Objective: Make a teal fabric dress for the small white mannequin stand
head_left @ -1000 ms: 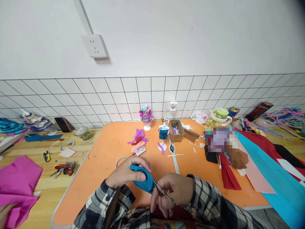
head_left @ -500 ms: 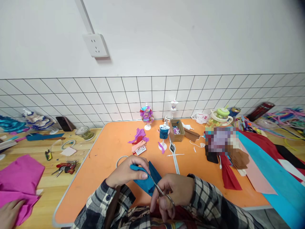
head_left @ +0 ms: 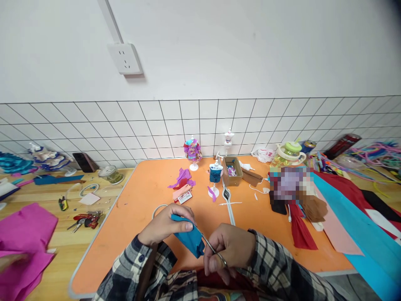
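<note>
My left hand (head_left: 169, 223) pinches a folded piece of teal crepe paper or fabric (head_left: 190, 241) between thumb and fingers, above the orange table's near side. In my right hand (head_left: 230, 248) is a pair of metal scissors (head_left: 214, 251), fingers in the handle loops, blades pointing up and left against the teal piece. The blade tips are partly hidden by the piece and my left fingers. Past my hands stands a mini dress form (head_left: 216, 173) wrapped in teal, beside a small cardboard box (head_left: 232, 171) of bits.
A dress form in purple ruffles (head_left: 193, 152) and a bare white one (head_left: 229, 137) stand at the back. Purple and red scraps (head_left: 182, 179) lie left of centre. Coloured sheets (head_left: 341, 221) cover the right. At far left another person's hand (head_left: 12, 261) rests on pink material (head_left: 28, 230).
The teal flap that stood up behind the scissors has dropped out of sight. My right hand has shifted slightly right and up with the scissors. The other person's hand has moved on the pink material.
</note>
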The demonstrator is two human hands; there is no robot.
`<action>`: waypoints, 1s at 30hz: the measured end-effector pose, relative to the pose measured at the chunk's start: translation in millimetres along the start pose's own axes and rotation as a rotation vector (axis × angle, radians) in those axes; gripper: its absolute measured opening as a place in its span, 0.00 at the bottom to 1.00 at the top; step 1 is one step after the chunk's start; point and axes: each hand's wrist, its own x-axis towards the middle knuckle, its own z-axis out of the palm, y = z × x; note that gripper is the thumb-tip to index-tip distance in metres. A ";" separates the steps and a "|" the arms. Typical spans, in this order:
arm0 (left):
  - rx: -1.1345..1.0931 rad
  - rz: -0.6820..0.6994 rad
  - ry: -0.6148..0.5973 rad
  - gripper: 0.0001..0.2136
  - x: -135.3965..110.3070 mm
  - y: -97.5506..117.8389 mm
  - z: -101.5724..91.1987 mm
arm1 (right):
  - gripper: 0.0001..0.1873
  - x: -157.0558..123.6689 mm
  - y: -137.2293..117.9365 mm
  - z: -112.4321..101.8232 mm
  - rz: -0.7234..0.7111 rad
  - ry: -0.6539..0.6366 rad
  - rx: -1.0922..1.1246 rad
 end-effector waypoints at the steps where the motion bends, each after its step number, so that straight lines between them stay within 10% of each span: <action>1: 0.009 -0.005 -0.003 0.17 -0.5 0.5 0.0 | 0.26 0.1 0.2 0.0 0.004 -0.010 0.000; 30: -0.027 0.027 -0.077 0.13 -0.8 -0.1 9.2 | 0.33 -2.4 0.2 0.4 -0.023 -0.088 0.016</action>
